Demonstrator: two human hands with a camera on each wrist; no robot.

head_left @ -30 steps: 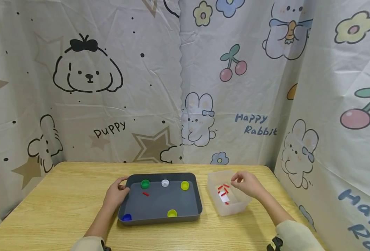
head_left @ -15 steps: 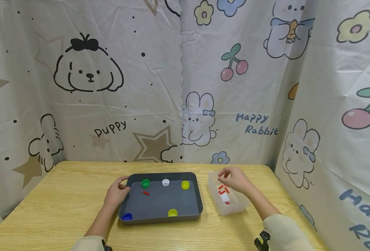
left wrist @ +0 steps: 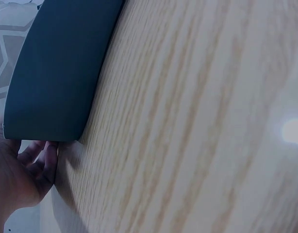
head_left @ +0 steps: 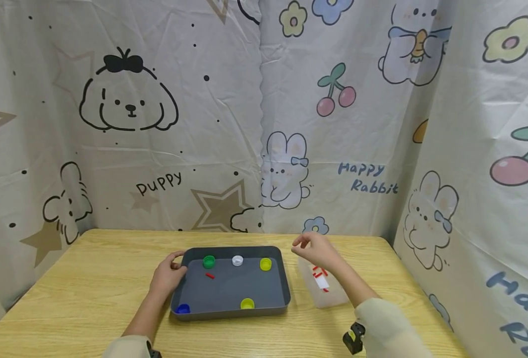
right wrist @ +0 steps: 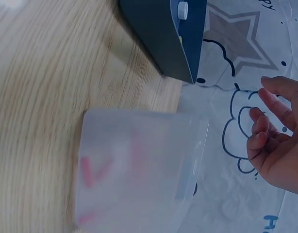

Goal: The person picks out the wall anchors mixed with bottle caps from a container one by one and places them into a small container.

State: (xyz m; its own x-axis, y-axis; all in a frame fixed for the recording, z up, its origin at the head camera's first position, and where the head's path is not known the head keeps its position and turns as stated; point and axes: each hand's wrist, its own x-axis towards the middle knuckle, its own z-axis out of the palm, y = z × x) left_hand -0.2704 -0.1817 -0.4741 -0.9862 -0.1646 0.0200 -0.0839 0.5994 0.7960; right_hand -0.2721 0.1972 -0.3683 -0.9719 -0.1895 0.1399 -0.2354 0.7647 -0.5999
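My left hand [head_left: 167,273] grips the left rim of a dark grey tray [head_left: 234,315]; in the left wrist view its fingers curl round the tray's end. Inside the tray sit a green cap [head_left: 209,261], a white cap [head_left: 237,260], two yellow caps [head_left: 266,264] and a blue cap [head_left: 183,309], with a short red stick [head_left: 210,275] below the green one. My right hand [head_left: 317,249] hovers above the far left part of a translucent plastic box [head_left: 322,301], its thumb and forefinger close together. I cannot tell whether something small sits between those fingertips.
Several red sticks [head_left: 325,272] and a white paper slip [head_left: 321,282] lie in the box, which stands right of the tray on the wooden table [head_left: 89,298]. A printed curtain [head_left: 223,124] hangs behind the table and along both sides.
My right hand has moved left and up, from over the box's right side towards the tray. My left hand keeps its grip on the tray, which stays in place.
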